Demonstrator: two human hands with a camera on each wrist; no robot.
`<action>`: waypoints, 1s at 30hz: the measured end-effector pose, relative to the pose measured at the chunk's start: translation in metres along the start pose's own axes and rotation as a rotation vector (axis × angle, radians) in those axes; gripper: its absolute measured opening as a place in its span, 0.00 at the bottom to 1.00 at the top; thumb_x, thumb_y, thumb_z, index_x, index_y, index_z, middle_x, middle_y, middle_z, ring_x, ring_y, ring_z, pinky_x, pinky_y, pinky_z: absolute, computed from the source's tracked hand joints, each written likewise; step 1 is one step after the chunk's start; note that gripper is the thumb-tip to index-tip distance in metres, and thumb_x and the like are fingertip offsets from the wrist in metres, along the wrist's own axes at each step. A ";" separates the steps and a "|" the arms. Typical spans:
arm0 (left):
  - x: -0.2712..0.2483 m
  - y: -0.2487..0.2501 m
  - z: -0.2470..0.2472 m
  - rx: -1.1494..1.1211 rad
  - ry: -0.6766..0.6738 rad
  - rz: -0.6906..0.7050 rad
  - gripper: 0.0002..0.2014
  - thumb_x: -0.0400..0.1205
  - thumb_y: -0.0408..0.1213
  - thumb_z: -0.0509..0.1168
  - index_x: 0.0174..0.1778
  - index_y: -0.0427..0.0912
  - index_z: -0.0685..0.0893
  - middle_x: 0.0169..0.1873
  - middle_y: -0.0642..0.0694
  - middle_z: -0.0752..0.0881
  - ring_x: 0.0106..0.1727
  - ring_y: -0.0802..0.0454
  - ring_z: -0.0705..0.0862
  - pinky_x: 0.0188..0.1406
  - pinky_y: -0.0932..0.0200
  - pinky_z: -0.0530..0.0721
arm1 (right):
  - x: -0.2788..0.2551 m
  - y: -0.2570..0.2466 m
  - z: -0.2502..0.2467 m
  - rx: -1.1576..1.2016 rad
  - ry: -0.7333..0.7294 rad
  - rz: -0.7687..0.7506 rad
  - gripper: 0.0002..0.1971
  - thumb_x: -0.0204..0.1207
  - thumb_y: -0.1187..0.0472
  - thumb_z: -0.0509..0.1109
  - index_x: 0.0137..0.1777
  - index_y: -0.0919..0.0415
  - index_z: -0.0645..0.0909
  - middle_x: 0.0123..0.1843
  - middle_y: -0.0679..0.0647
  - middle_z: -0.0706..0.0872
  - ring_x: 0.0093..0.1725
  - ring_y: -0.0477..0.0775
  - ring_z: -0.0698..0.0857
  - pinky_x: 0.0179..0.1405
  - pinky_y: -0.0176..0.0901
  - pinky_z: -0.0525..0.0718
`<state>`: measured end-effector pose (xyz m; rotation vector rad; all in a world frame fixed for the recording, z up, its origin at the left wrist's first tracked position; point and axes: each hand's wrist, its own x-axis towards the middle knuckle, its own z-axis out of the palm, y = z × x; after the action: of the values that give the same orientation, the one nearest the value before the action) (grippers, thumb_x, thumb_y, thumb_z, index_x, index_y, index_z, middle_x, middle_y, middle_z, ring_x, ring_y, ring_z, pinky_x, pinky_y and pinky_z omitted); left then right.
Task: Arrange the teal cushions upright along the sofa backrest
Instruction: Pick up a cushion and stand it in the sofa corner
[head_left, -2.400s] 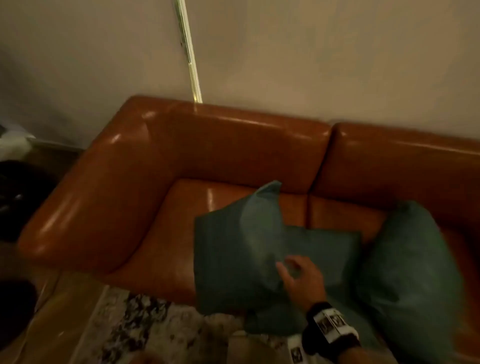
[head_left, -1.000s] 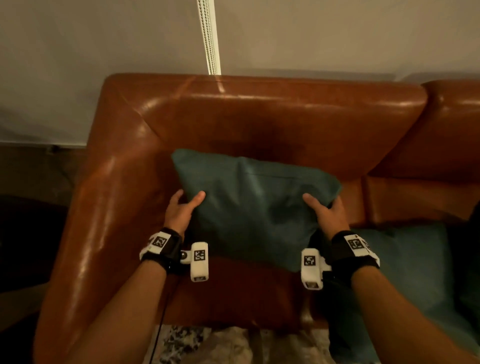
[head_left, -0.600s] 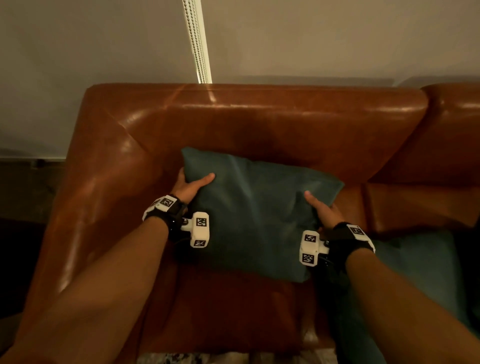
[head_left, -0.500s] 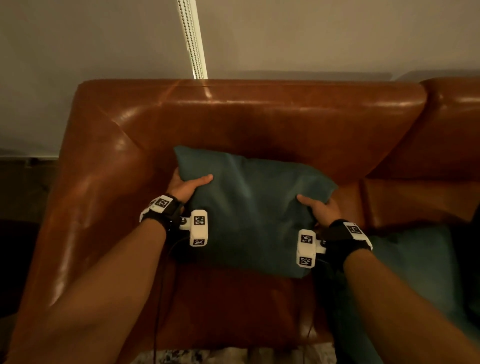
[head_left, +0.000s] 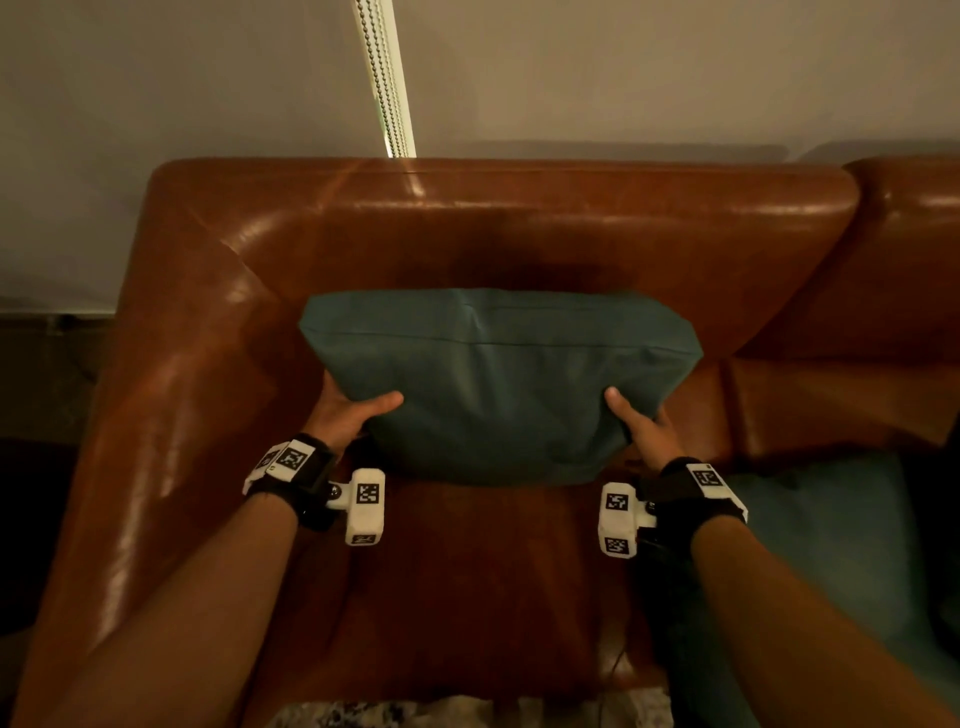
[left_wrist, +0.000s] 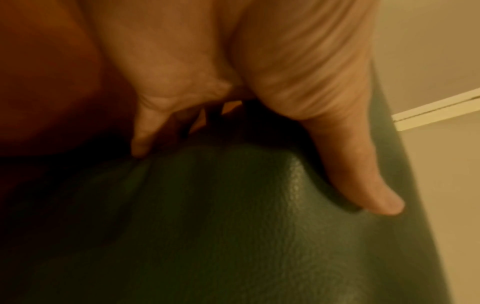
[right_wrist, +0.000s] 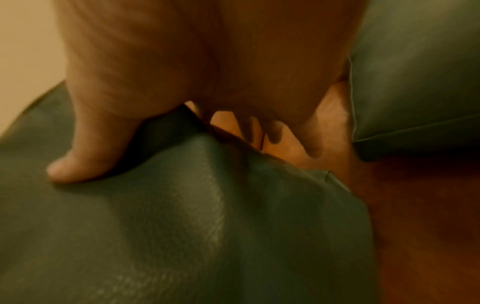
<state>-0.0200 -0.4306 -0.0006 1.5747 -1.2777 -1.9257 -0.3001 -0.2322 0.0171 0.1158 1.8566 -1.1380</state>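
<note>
A teal cushion stands on the sofa seat, its top edge near the brown leather backrest. My left hand grips its left side, thumb on the front face and fingers behind. My right hand grips its right side the same way. In the left wrist view my thumb dents the cushion. In the right wrist view my thumb presses the cushion, with the fingers behind its corner. A second teal cushion lies flat on the seat to the right, also seen as a cushion in the right wrist view.
The sofa armrest runs along the left. A second backrest section continues at the right. Behind the sofa is a pale wall with a bead-chain strip. A patterned rug shows at the bottom edge.
Both hands have kept hold of the cushion and tipped it more upright toward the backrest; its top seam now faces me. My hands sit lower on its sides.
</note>
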 end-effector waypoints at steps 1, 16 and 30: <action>0.000 0.001 0.000 -0.015 -0.002 0.000 0.53 0.50 0.44 0.82 0.75 0.51 0.69 0.61 0.56 0.85 0.59 0.59 0.84 0.63 0.42 0.81 | -0.002 -0.001 0.002 -0.007 -0.019 0.019 0.48 0.57 0.38 0.81 0.78 0.48 0.68 0.76 0.56 0.78 0.61 0.58 0.80 0.60 0.58 0.78; -0.010 -0.010 0.006 -0.116 0.080 -0.059 0.51 0.50 0.49 0.80 0.72 0.60 0.67 0.59 0.59 0.82 0.60 0.54 0.82 0.60 0.38 0.80 | 0.002 -0.004 0.010 -0.030 -0.027 -0.029 0.52 0.53 0.39 0.83 0.79 0.44 0.66 0.76 0.54 0.78 0.73 0.64 0.78 0.69 0.68 0.77; -0.003 -0.014 0.013 -0.115 0.123 -0.031 0.36 0.71 0.32 0.77 0.73 0.56 0.71 0.66 0.50 0.82 0.67 0.44 0.81 0.68 0.30 0.78 | 0.004 0.013 -0.006 -0.015 -0.063 -0.093 0.68 0.27 0.29 0.83 0.76 0.42 0.68 0.72 0.51 0.80 0.70 0.60 0.79 0.70 0.66 0.78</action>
<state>-0.0272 -0.4151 -0.0101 1.6357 -1.0798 -1.8534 -0.2996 -0.2212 0.0066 -0.0152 1.8306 -1.1779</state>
